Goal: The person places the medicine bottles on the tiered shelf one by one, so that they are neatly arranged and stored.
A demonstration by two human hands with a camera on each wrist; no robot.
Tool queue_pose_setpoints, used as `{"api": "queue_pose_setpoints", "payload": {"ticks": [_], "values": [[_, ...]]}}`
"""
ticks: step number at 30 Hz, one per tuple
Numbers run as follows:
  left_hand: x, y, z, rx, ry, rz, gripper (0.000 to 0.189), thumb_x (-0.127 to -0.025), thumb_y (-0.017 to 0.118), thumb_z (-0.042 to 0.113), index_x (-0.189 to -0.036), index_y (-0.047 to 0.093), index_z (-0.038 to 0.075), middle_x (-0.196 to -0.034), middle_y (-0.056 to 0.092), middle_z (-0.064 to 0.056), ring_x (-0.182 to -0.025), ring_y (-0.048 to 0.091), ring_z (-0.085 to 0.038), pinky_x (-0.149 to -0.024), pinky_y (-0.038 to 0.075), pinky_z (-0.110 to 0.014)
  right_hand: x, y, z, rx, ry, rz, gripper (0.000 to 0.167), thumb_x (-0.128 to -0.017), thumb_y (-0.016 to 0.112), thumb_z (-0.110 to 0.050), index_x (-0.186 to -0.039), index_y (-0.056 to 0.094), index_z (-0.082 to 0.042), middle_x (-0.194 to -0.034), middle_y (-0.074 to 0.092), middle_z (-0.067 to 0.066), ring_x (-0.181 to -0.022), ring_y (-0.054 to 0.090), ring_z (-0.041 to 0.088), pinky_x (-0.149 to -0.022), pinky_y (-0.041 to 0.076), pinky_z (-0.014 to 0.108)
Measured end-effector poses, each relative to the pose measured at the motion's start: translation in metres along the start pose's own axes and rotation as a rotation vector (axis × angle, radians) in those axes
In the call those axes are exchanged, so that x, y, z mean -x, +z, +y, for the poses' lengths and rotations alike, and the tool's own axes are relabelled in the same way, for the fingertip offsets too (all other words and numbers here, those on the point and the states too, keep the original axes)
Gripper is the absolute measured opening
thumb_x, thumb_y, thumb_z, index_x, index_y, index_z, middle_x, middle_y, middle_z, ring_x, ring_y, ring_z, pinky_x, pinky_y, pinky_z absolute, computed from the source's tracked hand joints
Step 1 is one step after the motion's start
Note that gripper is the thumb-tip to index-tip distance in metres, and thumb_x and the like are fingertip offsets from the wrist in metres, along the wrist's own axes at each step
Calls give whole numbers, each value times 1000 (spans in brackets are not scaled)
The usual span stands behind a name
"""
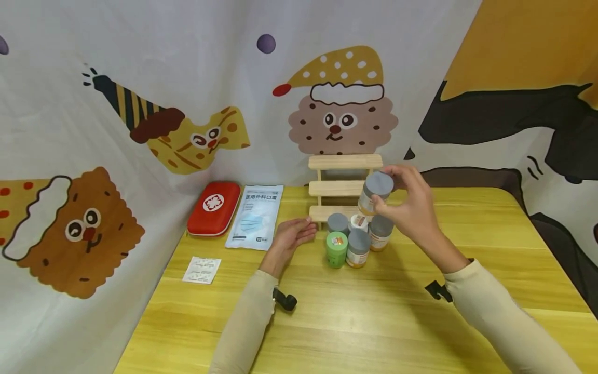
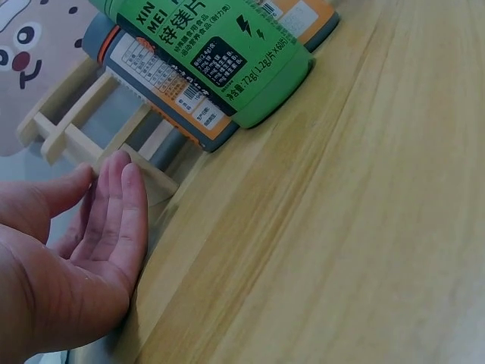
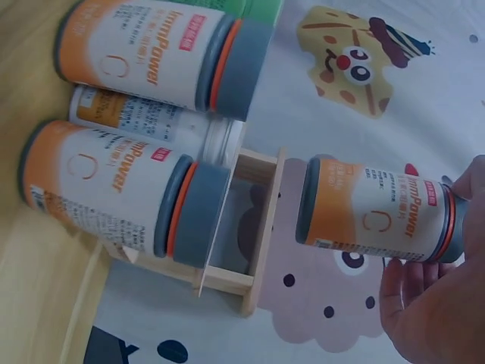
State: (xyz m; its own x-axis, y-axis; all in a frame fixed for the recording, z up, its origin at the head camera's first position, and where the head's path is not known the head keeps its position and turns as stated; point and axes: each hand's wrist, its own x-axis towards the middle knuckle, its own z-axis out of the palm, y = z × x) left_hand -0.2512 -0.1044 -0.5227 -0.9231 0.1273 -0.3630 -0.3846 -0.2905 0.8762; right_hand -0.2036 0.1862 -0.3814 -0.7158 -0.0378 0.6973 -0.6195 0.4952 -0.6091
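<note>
My right hand [image 1: 411, 202] holds a supplement jar [image 1: 368, 203] by its grey lid, thumb on one side and fingers on the other. The jar's label is orange and white, and it hangs in the air before the three-step wooden shelf [image 1: 344, 162]. At the shelf's lowest step, my left hand [image 1: 290, 239] pinches the left end between thumb and fingertips. Grouped in front of the shelf stand a green jar [image 1: 336, 255], several grey-lidded jars [image 1: 357, 254] and a white jar [image 3: 151, 120] with a clear-looking lid, partly hidden among them.
Left of the shelf lie a white and blue face-mask packet [image 1: 254, 218] and a red first-aid case [image 1: 214, 209]. A small white printed packet [image 1: 202, 270] is nearer on the wooden table [image 1: 327, 322]. A cartoon-printed cloth [image 1: 196, 62] hangs behind the table.
</note>
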Motion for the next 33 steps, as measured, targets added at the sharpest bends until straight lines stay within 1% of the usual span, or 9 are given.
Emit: {"api": "queue_pose_setpoints", "payload": {"ticks": [7,11,18,23,25,27,29,31,33], "values": [[-1,0,-2,14,2,-7,37,-104,70,15,-132,64,-10,-98,81,-8,-89,79,-16,-87,69,-30,-18,18,4,-57,49,-22,53,-80,84,2,-131,67,-2,-124,64,14,-109,56,4,-84,57,7],[-1,1,-3,7,4,-3,37,-103,70,15,-131,65,-9,-100,81,-10,-90,80,-17,-88,69,-31,-31,30,3,-88,69,-46,53,-83,84,-1,-133,67,-6,-124,62,13,-111,56,9,-84,59,9],[-2,1,-5,5,5,-1,38,-103,71,16,-131,65,-9,-107,80,-14,-92,80,-17,-88,69,-31,-54,46,-2,-77,140,-80,52,-87,86,-9,-135,66,-9,-124,60,12,-113,59,18,-81,67,24],[0,2,-4,10,-1,0,39,-104,70,16,-133,64,-10,-103,80,-11,-92,79,-17,-88,69,-31,-69,58,-3,-61,180,-66,52,-86,87,-12,-133,67,-4,-124,62,14,-113,63,24,-80,61,12],[0,1,-4,8,2,0,40,-104,70,16,-133,63,-10,-103,80,-11,-92,79,-17,-89,69,-31,-75,63,-3,-52,198,-56,52,-85,88,-14,-132,67,-4,-124,63,14,-113,64,26,-83,58,13],[0,1,-4,9,3,1,40,-104,69,16,-134,63,-10,-105,80,-13,-92,79,-18,-90,69,-31,-82,70,-3,-65,219,-53,53,-85,88,-14,-133,67,-3,-125,62,15,-113,65,27,-90,60,20],[0,0,-4,10,4,2,40,-104,69,16,-134,63,-10,-108,80,-14,-93,79,-18,-91,69,-32,-87,75,-3,-103,248,-50,54,-85,88,-14,-134,66,-3,-126,61,15,-113,65,27,-97,64,33],[0,0,-3,10,3,3,40,-104,69,16,-134,63,-9,-109,80,-15,-93,79,-18,-91,68,-32,-93,81,-2,-135,275,-48,55,-86,88,-13,-135,65,-3,-126,59,16,-114,63,26,-99,65,44],[-1,0,-3,7,1,3,40,-104,70,17,-134,64,-9,-110,80,-16,-93,80,-18,-92,68,-33,-98,85,-1,-138,293,-39,55,-86,89,-14,-134,66,-4,-127,60,16,-115,62,26,-102,62,48]]}}
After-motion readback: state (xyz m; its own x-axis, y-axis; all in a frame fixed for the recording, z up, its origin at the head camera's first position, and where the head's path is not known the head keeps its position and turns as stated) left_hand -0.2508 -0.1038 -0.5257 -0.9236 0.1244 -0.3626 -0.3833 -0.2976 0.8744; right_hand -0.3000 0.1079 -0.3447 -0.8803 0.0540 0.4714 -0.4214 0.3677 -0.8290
